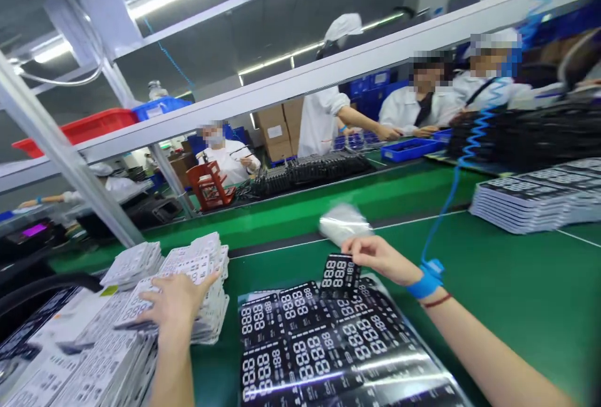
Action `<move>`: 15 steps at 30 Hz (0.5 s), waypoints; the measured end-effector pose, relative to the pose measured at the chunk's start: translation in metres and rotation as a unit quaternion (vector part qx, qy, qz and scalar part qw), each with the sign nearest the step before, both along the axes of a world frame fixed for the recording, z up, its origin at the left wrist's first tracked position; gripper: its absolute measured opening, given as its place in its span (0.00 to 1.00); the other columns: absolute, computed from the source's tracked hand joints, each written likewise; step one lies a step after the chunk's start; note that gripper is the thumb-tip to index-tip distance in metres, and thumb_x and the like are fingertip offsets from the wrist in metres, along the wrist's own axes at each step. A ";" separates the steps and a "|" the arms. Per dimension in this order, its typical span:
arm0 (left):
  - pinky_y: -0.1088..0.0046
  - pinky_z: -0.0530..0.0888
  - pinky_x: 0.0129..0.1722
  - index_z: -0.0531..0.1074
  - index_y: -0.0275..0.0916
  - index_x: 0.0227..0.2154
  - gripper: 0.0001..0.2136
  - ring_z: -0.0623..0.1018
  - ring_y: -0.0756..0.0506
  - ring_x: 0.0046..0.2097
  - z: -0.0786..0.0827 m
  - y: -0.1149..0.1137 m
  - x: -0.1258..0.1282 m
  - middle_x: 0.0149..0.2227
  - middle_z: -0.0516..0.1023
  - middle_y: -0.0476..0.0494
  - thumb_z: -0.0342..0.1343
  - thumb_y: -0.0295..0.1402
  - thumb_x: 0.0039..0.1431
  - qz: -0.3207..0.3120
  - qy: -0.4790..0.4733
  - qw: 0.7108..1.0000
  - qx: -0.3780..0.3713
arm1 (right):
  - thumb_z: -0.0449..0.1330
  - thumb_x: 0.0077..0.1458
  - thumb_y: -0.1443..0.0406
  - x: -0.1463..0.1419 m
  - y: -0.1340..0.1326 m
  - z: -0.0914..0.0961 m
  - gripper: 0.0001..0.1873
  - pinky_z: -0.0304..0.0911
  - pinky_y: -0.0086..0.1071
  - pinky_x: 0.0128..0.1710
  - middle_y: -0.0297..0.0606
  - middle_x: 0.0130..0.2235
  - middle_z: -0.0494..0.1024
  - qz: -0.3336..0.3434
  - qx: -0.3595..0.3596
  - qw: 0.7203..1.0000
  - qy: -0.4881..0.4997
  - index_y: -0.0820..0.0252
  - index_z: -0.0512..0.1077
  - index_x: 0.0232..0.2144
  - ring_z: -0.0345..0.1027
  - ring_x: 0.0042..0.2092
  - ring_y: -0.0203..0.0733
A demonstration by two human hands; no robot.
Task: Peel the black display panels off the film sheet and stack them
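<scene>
My right hand (375, 257) pinches a small black display film (339, 274) printed with white digits, at its top right corner. The film is raised over a sheet of similar black digit films (310, 344) lying on the green table. A blue wrist strap (425, 278) is on my right wrist. My left hand (178, 300) lies over stacked white printed panels (134, 307) with its fingers spread. Its fingertips reach onto a panel, and its thumb points toward the neighbouring stack (206, 307). Whether it bears any weight of a panel is hidden.
A crumpled clear plastic piece (345, 222) lies behind the sheet. Several black-and-white panels are piled (521, 203) at right. The strap's blue coiled cord (457, 175) rises across the view. A metal frame (84, 169) stands at left. Co-workers in white (322, 119) are beyond the green ledge.
</scene>
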State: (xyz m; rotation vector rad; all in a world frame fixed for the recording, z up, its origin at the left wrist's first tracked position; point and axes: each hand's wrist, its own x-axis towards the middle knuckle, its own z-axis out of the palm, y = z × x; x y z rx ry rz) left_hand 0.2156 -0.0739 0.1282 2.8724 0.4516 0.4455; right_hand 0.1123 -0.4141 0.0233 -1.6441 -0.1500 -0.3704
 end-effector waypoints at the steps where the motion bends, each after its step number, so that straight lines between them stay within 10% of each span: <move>1: 0.38 0.60 0.48 0.69 0.21 0.46 0.41 0.52 0.18 0.59 0.001 0.002 0.002 0.57 0.55 0.14 0.55 0.58 0.41 -0.004 0.029 1.000 0.001 | 0.67 0.36 0.44 0.001 0.000 -0.001 0.27 0.62 0.35 0.34 0.41 0.32 0.72 0.008 0.017 1.000 -0.002 0.62 0.66 0.16 0.65 0.32 0.40; 9: 0.38 0.60 0.49 0.53 0.15 0.55 0.49 0.51 0.18 0.59 -0.001 0.005 0.010 0.57 0.50 0.10 0.61 0.49 0.35 -0.018 -0.061 0.996 -0.057 | 0.72 0.34 0.56 0.008 0.003 -0.001 0.20 0.59 0.29 0.33 0.36 0.30 0.71 0.060 0.145 0.987 -0.023 0.65 0.70 0.16 0.63 0.30 0.33; 15: 0.52 0.67 0.50 0.57 0.37 0.53 0.38 0.61 0.29 0.57 0.012 -0.037 -0.002 0.53 0.60 0.30 0.65 0.38 0.36 -0.261 -0.218 0.929 -0.143 | 0.70 0.37 0.52 0.013 0.008 -0.009 0.23 0.59 0.25 0.27 0.31 0.25 0.69 0.035 0.252 0.966 -0.040 0.62 0.66 0.19 0.61 0.27 0.30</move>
